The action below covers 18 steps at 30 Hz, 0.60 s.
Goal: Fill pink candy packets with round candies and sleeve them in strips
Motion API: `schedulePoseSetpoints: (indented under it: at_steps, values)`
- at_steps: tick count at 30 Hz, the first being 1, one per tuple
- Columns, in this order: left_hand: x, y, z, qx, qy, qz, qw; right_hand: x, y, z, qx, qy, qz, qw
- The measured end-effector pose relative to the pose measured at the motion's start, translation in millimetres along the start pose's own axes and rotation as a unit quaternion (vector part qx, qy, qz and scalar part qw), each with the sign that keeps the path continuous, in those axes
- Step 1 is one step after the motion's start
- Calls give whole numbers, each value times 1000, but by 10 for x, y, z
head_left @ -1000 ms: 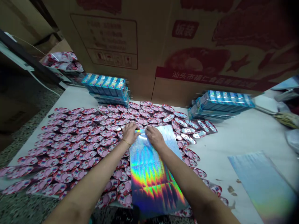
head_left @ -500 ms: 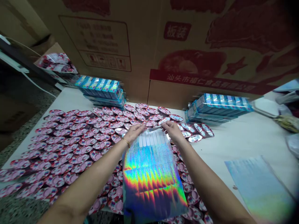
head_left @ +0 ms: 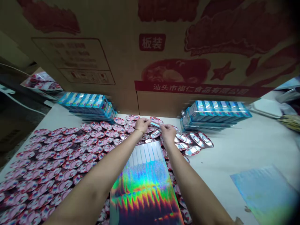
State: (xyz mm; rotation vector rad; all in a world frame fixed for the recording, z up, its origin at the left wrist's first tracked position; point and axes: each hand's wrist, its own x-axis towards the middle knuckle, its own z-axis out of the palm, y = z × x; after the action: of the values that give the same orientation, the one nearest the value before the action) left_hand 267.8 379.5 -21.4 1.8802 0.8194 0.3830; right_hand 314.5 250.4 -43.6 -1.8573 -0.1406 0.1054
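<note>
Thumb and fingertips of the left hand (head_left: pixel 143 123) and the right hand (head_left: pixel 167 132) are pressed together in pinches. Each nips one end of a narrow strip (head_left: pixel 155 124) held level between them.

Behind everything stands a cardboard carton (head_left: pixel 164 47), matte brown with red print, forming a wall along the far edge. Below it is the white table (head_left: pixel 234 150), smooth and flat. Glossy pink ovals (head_left: pixel 58 156) cover its left half and middle in overlapping rows, like scales. Just right of the hands, a few silver ovals (head_left: pixel 194 142) lie with mirror-bright faces up.

A rectangular holographic sheet (head_left: pixel 145 187) lies on the ovals between the forearms. It shows rainbow bands at its near end and pale parallel stripes at its far end. A second holographic sheet (head_left: pixel 264 190), paler and bluish, rests on the bare table at the right. Two stacks of shiny blue packs (head_left: pixel 89 104) (head_left: pixel 215 111) sit against the carton, one on either side of the hands. A thin gold bangle (head_left: pixel 140 130) circles the left wrist.

The strip is small, slim and pale blue-silver, with the same foil sheen as the sheets. Only its short middle span shows, since both ends are hidden inside the pinches. It hangs over the farthest rows of ovals, beyond the striped end of the sheet and apart from it, near the foot of the carton.
</note>
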Motion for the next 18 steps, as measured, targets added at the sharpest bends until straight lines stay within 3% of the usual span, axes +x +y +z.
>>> schedulePoseSetpoints:
  at_steps: [3,6,11,15,18]
  values:
    - [211,49,102,137,29,39,989,157,-47,37,-155,38,-37,987]
    - [294,61,174,218,42,64,973,222,-112,52,-246,55,-48,967]
    - [342,52,260,287,56,91,952,254,-139,84,-301,35,-54,952]
    - [349,115,257,299,54,42,952,315,-131,29,-325,33,-55,944]
    - [225,149,168,305,74,100,944,289,-123,-139,-340,-8,-135,931]
